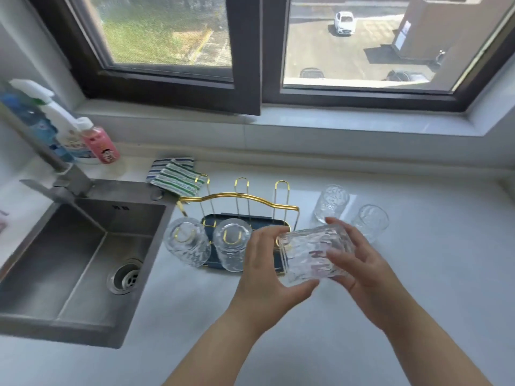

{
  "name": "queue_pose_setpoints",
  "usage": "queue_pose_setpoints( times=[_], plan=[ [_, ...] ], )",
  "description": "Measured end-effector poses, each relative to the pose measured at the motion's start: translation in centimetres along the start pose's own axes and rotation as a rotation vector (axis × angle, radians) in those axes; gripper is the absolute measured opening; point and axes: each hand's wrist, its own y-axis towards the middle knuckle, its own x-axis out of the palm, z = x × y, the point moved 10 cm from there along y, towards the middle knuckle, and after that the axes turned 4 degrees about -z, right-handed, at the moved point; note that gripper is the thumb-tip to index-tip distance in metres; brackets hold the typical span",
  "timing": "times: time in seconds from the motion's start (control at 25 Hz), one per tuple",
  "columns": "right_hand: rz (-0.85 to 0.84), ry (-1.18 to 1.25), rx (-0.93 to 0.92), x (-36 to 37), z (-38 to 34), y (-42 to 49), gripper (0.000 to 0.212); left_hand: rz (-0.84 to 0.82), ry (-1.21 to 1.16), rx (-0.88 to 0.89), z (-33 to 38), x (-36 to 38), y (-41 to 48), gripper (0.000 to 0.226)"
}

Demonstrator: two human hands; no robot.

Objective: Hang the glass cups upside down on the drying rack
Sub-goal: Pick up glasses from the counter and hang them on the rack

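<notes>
A: Which way does the held glass cup [313,253] point?

B: It lies tilted on its side, long axis running from about ten o'clock to four o'clock; which end is the mouth I cannot tell through the blur.

A: How does it look?

B: Clear, thick, with a rippled hammered texture.

A: And the hands?

B: The left hand [263,270] and right hand [359,267] both clamp it, over the right end of the drying rack [242,215].

A: The others?

B: Two hung cups [186,243] sit upside down on the gold prongs at nine o'clock; two upright cups [330,203] stand on the counter [432,246] at one o'clock.
</notes>
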Motion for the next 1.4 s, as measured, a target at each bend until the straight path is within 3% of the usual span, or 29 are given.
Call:
queue_pose_setpoints(
  times=[0.16, 0.36, 0.56, 0.8, 1.16, 1.24, 1.32, 1.4],
  plan=[
    [0.150, -0.734, -0.165, 2.3, -4.3, 0.8, 0.075, 0.002, 0.347, 0.138, 0.5, -2.1, 1.1, 0.075],
    [0.186, -1.031, -0.199, 4.3, -3.1, 2.7, 0.077, -0.100, 0.512, 0.172, -0.4, -0.9, 3.0, 0.091],
    [0.180, -1.038, -0.137, 3.9, -0.2, 4.5, 0.081, -0.164, 0.731, 0.106, -2.9, 0.0, 4.4, 0.089],
    [0.191, -0.950, -0.110, 3.1, 1.9, 5.5, 0.086, -0.123, 0.968, 0.073, -3.9, 0.7, 5.2, 0.085],
    [0.096, -0.850, -0.100, 2.5, 2.7, 5.1, 0.088, -0.116, 0.972, 0.009, -3.6, 0.3, 5.3, 0.083],
    [0.114, -0.800, -0.105, 1.4, 2.4, 4.2, 0.079, -0.104, 0.925, -0.019, -2.8, -0.1, 4.5, 0.088],
    [0.215, -0.737, -0.171, -1.0, 1.4, 2.5, 0.059, -0.005, 0.791, 0.145, 0.1, 0.5, 2.7, 0.080],
    [0.383, -0.680, -0.233, -4.7, 0.4, 0.4, 0.044, -0.059, 0.597, 0.367, 2.6, 3.3, 0.8, 0.057]
  ],
)
